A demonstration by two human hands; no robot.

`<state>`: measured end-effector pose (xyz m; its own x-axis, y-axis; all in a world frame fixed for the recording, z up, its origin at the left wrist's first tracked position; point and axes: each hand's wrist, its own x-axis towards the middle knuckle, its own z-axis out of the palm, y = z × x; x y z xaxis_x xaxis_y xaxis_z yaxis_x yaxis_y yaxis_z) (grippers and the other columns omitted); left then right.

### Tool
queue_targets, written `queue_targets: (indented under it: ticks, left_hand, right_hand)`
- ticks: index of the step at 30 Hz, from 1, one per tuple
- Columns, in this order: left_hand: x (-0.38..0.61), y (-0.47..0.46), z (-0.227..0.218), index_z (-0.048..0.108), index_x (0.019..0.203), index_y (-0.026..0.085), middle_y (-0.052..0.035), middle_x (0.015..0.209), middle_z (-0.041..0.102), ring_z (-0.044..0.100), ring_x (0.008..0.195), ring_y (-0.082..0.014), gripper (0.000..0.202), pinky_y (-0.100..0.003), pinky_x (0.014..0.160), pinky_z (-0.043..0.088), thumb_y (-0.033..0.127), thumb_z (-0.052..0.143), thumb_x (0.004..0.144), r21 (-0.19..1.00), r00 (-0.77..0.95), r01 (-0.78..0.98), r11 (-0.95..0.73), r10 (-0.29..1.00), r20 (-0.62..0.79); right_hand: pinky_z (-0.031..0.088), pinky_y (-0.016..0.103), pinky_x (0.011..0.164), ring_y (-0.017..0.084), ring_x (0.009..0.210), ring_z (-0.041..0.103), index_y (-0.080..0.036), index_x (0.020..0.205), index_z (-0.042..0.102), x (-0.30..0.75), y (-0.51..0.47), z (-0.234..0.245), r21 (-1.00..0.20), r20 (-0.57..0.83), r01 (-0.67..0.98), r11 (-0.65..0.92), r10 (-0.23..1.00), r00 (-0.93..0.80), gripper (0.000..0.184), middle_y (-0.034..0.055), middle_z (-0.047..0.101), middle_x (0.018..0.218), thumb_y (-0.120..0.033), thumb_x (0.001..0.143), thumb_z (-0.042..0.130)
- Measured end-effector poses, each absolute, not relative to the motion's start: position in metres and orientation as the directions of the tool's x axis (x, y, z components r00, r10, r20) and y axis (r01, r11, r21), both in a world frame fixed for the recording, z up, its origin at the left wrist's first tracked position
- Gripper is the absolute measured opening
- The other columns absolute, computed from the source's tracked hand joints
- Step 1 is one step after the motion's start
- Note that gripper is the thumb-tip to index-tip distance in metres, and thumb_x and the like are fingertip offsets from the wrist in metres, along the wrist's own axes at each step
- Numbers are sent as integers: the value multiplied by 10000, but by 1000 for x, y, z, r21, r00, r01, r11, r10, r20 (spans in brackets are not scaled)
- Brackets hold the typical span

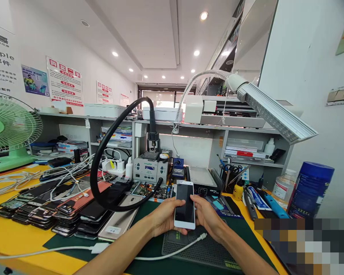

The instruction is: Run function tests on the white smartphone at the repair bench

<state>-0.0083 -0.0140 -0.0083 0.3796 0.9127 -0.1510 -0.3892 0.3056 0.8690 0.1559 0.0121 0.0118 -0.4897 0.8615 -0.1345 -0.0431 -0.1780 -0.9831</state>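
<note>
A white smartphone [185,214] with a dark screen is held upright over the work mat, its face toward me. My left hand [166,214] grips its left edge, with the thumb over the screen and fingers behind it. Along the right edge, my right hand [208,215] also holds the phone, its fingers partly hidden. Below the hands lies a dark textured pad [212,252] on the green mat [149,248]. A white charging cable [172,256] crosses the pad, its plug end lying free under my right hand.
Stacks of phones [71,208] and tangled white cables fill the left. A hot-air station [150,170] with a looping black hose [96,168] stands behind. A lamp [278,109] overhangs the right, above a tool holder [229,179], bottles and a blue canister [311,189].
</note>
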Motion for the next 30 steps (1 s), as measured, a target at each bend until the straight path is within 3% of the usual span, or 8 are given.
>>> queue_targets:
  ticks: [5,8,21,30]
  left_hand:
    - [-11,-11,-7,581,1214,165,-112,909,680,715,759,-291,574,-378,504,592,628,459,898,797,492,-462,389,860,-135]
    - [-13,-12,-4,563,1262,192,-119,945,687,717,770,-304,645,-399,511,593,694,442,876,786,516,-482,388,850,-103]
    - [-13,-14,-2,539,1314,164,-141,977,668,697,813,-305,695,-393,549,590,696,400,888,790,550,-472,390,831,-82]
    - [-13,-16,0,536,1334,183,-143,962,660,695,802,-303,692,-392,553,586,695,412,886,811,515,-449,375,851,-108]
  right_hand:
    - [543,339,570,246,761,671,-136,1137,601,155,9,17,-981,-166,-10,-193,869,-467,404,132,679,983,-439,983,383]
    - [540,329,591,240,766,669,-120,1120,616,155,8,18,-980,-181,11,-199,867,-465,436,133,672,954,-437,994,344]
    - [544,344,587,254,807,672,-162,1190,542,156,18,5,-985,-155,-5,-175,885,-440,345,108,653,949,-391,971,406]
    - [561,346,641,283,940,692,-191,1217,584,157,14,9,-988,-102,150,-36,885,-455,399,117,696,1063,-415,886,598]
